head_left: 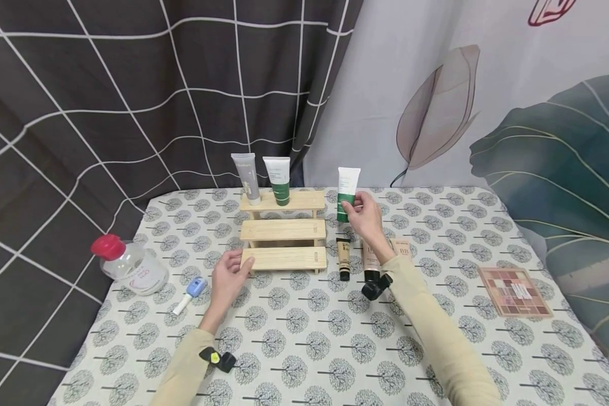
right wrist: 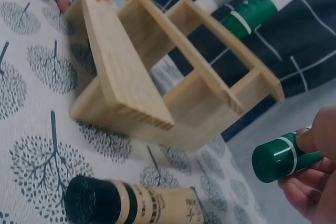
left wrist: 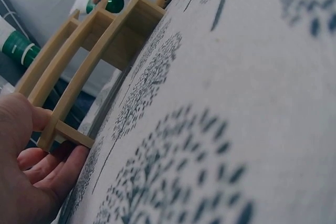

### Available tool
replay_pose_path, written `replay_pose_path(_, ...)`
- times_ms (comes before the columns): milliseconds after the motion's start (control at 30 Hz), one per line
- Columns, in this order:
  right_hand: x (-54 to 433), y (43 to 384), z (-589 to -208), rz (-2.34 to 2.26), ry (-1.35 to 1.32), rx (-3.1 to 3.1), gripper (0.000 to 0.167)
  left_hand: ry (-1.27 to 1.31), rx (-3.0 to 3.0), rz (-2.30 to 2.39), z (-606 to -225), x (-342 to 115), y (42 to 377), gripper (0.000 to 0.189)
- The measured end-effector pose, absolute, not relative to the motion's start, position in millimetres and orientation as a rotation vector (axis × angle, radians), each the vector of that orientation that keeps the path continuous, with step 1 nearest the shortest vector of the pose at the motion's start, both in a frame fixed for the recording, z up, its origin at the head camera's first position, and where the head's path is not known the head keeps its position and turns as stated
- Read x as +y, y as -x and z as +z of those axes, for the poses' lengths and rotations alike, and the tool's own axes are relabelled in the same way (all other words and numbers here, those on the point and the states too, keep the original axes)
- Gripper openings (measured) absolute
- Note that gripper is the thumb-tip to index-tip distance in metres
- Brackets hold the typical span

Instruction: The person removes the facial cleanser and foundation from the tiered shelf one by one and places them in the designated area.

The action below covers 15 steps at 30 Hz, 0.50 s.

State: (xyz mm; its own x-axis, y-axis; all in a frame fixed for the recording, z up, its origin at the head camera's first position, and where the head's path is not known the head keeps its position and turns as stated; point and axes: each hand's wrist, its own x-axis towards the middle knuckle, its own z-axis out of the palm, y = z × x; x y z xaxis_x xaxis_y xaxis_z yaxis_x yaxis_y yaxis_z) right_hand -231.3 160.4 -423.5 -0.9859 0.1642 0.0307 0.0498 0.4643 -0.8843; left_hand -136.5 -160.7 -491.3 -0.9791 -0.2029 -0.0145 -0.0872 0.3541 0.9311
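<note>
My right hand (head_left: 366, 216) holds a white and green squeeze tube (head_left: 347, 192) upright, cap down, to the right of a three-step wooden display rack (head_left: 284, 258). In the right wrist view the thumb and fingers pinch the green tube (right wrist: 283, 156) just above its cap. My left hand (head_left: 230, 277) grips the left end of the rack's lowest step, thumb on top and fingers underneath, as the left wrist view shows. On the top step stand a grey tube (head_left: 247, 179) and another white and green tube (head_left: 279, 181), both cap down.
Right of the rack lie a small beige and black tube (head_left: 343, 259) and two BB cream tubes (head_left: 370, 262), partly hidden by the right arm. An eyeshadow palette (head_left: 515, 292) lies far right. At left are a red-capped clear bottle (head_left: 139, 270) and a blue and white item (head_left: 190, 294).
</note>
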Motion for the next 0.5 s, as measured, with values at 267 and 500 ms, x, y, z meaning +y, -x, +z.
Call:
replay_pose_path(267,162,236,-435,1.547,0.298,-2.720,0.038,-0.259,-2.494,-1.704,-491,-162,136,0.047)
replay_pose_path(500,163,239,-447,1.455,0.292,-2.793,0.043,-0.268,-2.508,-1.688,-491,-162,136,0.047)
